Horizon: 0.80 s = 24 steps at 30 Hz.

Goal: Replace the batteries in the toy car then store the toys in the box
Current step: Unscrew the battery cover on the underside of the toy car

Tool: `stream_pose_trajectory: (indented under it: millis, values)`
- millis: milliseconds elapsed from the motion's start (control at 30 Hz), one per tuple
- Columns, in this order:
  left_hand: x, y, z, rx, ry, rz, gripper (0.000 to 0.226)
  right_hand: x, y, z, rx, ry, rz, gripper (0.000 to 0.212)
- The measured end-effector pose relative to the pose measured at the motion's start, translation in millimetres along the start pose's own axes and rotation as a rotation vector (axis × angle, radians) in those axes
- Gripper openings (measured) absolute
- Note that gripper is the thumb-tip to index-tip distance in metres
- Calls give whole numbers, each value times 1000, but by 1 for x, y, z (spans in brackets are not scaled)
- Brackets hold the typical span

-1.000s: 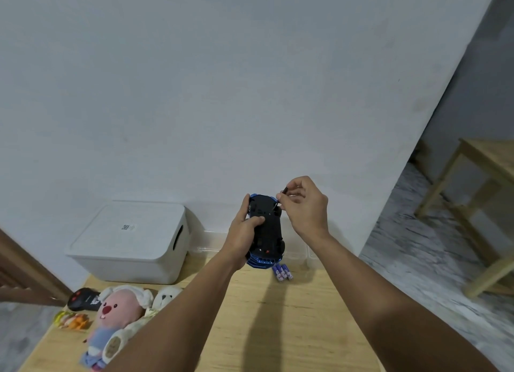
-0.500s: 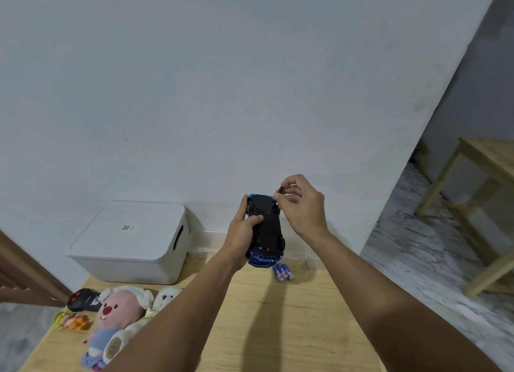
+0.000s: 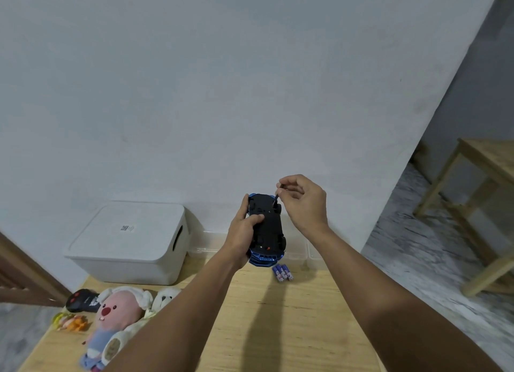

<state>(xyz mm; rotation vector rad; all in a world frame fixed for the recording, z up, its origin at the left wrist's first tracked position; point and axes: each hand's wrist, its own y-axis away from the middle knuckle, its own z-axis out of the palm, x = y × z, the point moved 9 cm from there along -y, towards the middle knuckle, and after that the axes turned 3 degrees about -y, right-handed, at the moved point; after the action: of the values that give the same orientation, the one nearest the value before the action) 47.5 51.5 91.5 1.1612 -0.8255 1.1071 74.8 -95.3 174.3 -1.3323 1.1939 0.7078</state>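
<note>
My left hand (image 3: 244, 227) grips a blue toy car (image 3: 268, 229) held upside down above the wooden table (image 3: 278, 330), its black underside facing me. My right hand (image 3: 304, 202) pinches a small dark screwdriver (image 3: 276, 197) whose tip touches the far end of the car's underside. Three purple batteries (image 3: 283, 272) lie together on the table just below the car. A white lidded storage box (image 3: 130, 243) stands at the table's back left against the wall.
A pink plush toy (image 3: 111, 318), a white plush (image 3: 164, 295), a black remote control (image 3: 82, 304) and a small orange-yellow toy (image 3: 69, 321) lie at the table's left edge. A clear plastic container (image 3: 211, 243) sits against the wall. A wooden stool (image 3: 481, 204) stands on the right.
My right hand has turned slightly while it keeps the screwdriver at the car's underside. The left hand and car have stayed almost in place.
</note>
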Motion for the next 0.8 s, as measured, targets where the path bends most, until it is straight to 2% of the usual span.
stream_pose_trajectory:
  millis: [167, 433, 800]
  values:
    - [-2, 1, 1, -1, -2, -12, 64, -1, -2, -2, 35, 2, 4, 10]
    - [-3, 1, 3, 0, 8, -20, 65, 4, -3, 3, 2, -37, 40, 17]
    - [-4, 2, 3, 2, 12, -21, 64, 4, -5, 4, -8, -45, 59, 16]
